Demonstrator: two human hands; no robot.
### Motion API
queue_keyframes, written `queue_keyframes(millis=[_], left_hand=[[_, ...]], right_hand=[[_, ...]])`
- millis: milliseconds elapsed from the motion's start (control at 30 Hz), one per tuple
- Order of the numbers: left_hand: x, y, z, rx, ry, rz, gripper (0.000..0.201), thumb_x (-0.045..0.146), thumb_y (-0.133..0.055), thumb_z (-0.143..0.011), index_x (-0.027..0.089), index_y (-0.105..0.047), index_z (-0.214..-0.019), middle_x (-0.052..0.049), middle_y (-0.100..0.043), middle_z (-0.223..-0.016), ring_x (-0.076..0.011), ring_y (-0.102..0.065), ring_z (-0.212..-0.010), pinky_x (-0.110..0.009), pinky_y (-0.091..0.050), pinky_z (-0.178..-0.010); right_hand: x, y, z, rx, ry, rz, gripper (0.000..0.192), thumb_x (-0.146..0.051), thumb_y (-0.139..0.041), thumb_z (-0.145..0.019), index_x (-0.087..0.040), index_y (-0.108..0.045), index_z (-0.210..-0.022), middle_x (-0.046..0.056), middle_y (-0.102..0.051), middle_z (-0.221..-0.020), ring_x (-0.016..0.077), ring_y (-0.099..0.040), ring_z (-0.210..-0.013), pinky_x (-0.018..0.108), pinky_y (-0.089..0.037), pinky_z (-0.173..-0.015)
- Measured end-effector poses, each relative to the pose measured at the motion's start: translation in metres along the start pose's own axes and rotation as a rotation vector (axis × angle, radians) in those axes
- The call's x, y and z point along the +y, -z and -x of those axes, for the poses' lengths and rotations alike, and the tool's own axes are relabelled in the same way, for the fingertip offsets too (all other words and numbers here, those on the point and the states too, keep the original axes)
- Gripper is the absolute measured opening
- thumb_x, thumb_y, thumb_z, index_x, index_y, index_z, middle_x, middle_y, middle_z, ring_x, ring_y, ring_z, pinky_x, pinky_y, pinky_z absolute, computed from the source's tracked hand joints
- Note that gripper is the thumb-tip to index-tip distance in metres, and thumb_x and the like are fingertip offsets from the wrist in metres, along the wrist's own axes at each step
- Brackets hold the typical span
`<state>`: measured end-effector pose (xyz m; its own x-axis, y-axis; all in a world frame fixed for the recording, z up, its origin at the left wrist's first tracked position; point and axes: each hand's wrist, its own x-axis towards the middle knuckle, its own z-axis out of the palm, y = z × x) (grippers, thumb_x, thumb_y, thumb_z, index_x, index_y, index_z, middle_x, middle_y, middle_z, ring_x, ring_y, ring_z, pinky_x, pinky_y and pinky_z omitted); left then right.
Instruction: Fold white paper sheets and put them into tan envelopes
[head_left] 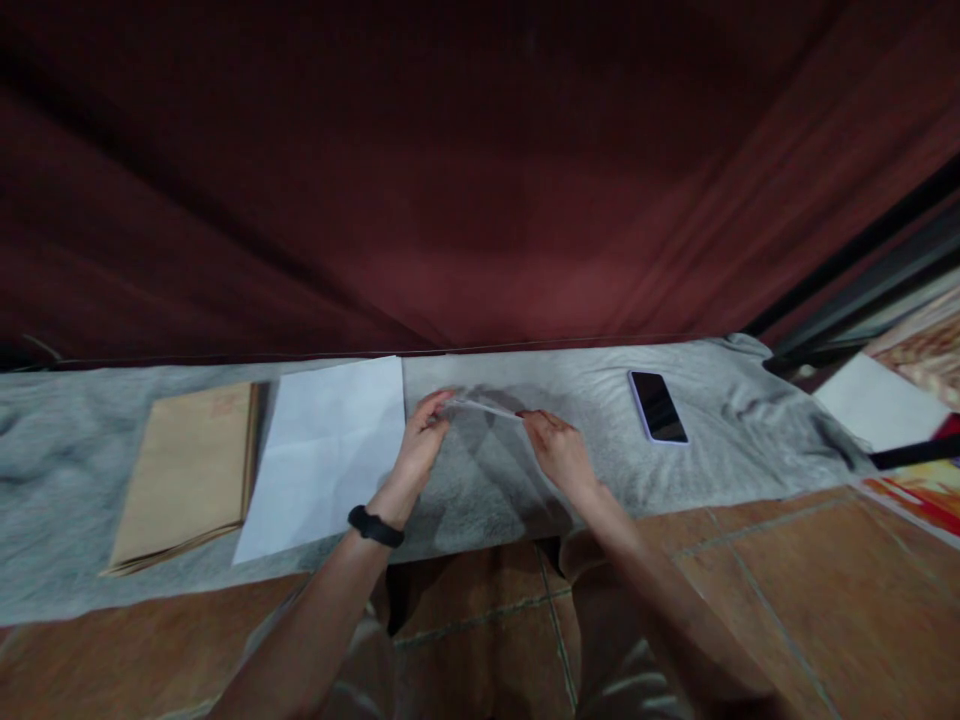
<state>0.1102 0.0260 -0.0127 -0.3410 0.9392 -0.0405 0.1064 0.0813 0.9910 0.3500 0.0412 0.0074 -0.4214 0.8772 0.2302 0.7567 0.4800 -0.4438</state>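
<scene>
Both grips, left hand (421, 437) & right hand (556, 448), pinch thin pale sheet (484, 407) edge-on.

I see a cloth (675, 470) spread on the floor (787, 590), with a curtain (480, 180) hanging behind it. On the cloth, far to the left, lies a stack of paper bags (187, 475). Just to its right lies a sheet of paper (322, 455). My left hand (421, 440) and right hand (556, 450) are above the middle of the cloth, holding a thin sheet (484, 407) between them. A phone (657, 406) lies on the cloth, well to the right of my hands.
</scene>
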Motion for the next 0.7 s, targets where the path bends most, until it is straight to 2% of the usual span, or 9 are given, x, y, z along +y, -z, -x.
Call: queue_keyframes(millis=[67, 133, 200, 267, 367, 433, 533, 600, 700], left_hand=[[0.007, -0.001, 0.001, -0.023, -0.077, 0.018, 0.052, 0.017, -0.06, -0.072, 0.025, -0.071, -0.122, -0.004, -0.055, -0.15, -0.0253, -0.05, -0.137, -0.037, -0.044, -0.11], [0.013, -0.003, 0.003, -0.063, -0.076, 0.111, 0.052, 0.023, -0.065, -0.074, 0.024, -0.068, -0.125, -0.005, -0.058, -0.147, -0.0254, -0.052, -0.135, -0.037, -0.044, -0.109], [0.016, -0.005, 0.004, -0.112, -0.037, 0.22, 0.049, 0.03, -0.07, -0.074, 0.021, -0.067, -0.123, -0.007, -0.07, -0.128, -0.0245, -0.063, -0.12, -0.036, -0.049, -0.102], [0.018, -0.006, 0.005, -0.169, 0.026, 0.302, 0.04, 0.033, -0.073, -0.073, 0.018, -0.07, -0.11, -0.006, -0.075, -0.105, -0.022, -0.068, -0.1, -0.033, -0.053, -0.089], [0.019, -0.005, 0.004, -0.214, 0.164, 0.414, 0.028, 0.035, -0.072, -0.072, 0.016, -0.069, -0.092, -0.005, -0.073, -0.086, -0.0177, -0.068, -0.079, -0.028, -0.052, -0.071], [0.018, -0.005, 0.002, -0.222, 0.239, 0.445, 0.03, 0.041, -0.07, -0.074, 0.016, -0.068, -0.09, -0.005, -0.073, -0.083, -0.0169, -0.068, -0.073, -0.027, -0.051, -0.065], [0.01, -0.008, 0.002, -0.19, 0.231, 0.286, 0.035, 0.046, -0.074, -0.072, 0.015, -0.069, -0.089, -0.003, -0.07, -0.074, -0.0153, -0.066, -0.065, -0.024, -0.047, -0.058], [0.004, -0.011, 0.004, -0.156, 0.224, 0.143, 0.03, 0.038, -0.079, -0.068, 0.015, -0.067, -0.083, 0.001, -0.067, -0.066, -0.0129, -0.063, -0.058, -0.021, -0.043, -0.052], [-0.002, -0.018, 0.009, -0.135, 0.323, 0.091, 0.022, 0.026, -0.079, -0.068, 0.017, -0.06, -0.075, 0.003, -0.065, -0.061, -0.0131, -0.064, -0.052, -0.02, -0.044, -0.048]], right_hand=[[0.007, 0.002, -0.004, 0.103, -0.073, -0.285, 0.035, -0.034, -0.042, -0.103, -0.021, -0.072, -0.114, 0.006, -0.076, -0.103, 0.0215, -0.07, -0.091, 0.031, -0.055, -0.081], [0.013, 0.0, -0.008, 0.138, -0.143, -0.563, 0.035, -0.044, -0.049, -0.098, -0.021, -0.073, -0.105, 0.003, -0.074, -0.087, 0.019, -0.067, -0.077, 0.028, -0.053, -0.069], [0.017, -0.002, -0.012, 0.127, -0.2, -0.753, 0.034, -0.049, -0.056, -0.092, -0.02, -0.073, -0.097, 0.0, -0.071, -0.078, 0.0166, -0.062, -0.07, 0.025, -0.05, -0.063], [0.021, -0.006, -0.016, 0.106, -0.231, -0.842, 0.033, -0.049, -0.061, -0.087, -0.019, -0.073, -0.09, 0.0, -0.069, -0.075, 0.015, -0.059, -0.067, 0.024, -0.048, -0.062], [0.028, -0.012, -0.022, 0.083, -0.264, -0.849, 0.03, -0.047, -0.062, -0.085, -0.018, -0.071, -0.085, -0.001, -0.067, -0.072, 0.0138, -0.056, -0.064, 0.024, -0.046, -0.059], [0.033, -0.017, -0.025, 0.066, -0.289, -0.806, 0.028, -0.042, -0.059, -0.086, -0.018, -0.071, -0.085, 0.0, -0.066, -0.071, 0.0142, -0.056, -0.064, 0.024, -0.046, -0.059], [0.037, -0.025, -0.027, 0.018, -0.289, -0.663, 0.022, -0.032, -0.057, -0.088, -0.016, -0.072, -0.087, 0.002, -0.069, -0.074, 0.016, -0.06, -0.067, 0.027, -0.05, -0.063], [0.035, -0.03, -0.025, 0.022, -0.266, -0.529, 0.022, -0.026, -0.055, -0.089, -0.017, -0.074, -0.094, 0.004, -0.073, -0.082, 0.0181, -0.065, -0.073, 0.03, -0.054, -0.07], [0.027, -0.033, -0.023, 0.14, -0.204, -0.329, 0.032, -0.024, -0.05, -0.094, -0.019, -0.073, -0.117, 0.009, -0.075, -0.109, 0.0227, -0.07, -0.097, 0.038, -0.056, -0.091]])
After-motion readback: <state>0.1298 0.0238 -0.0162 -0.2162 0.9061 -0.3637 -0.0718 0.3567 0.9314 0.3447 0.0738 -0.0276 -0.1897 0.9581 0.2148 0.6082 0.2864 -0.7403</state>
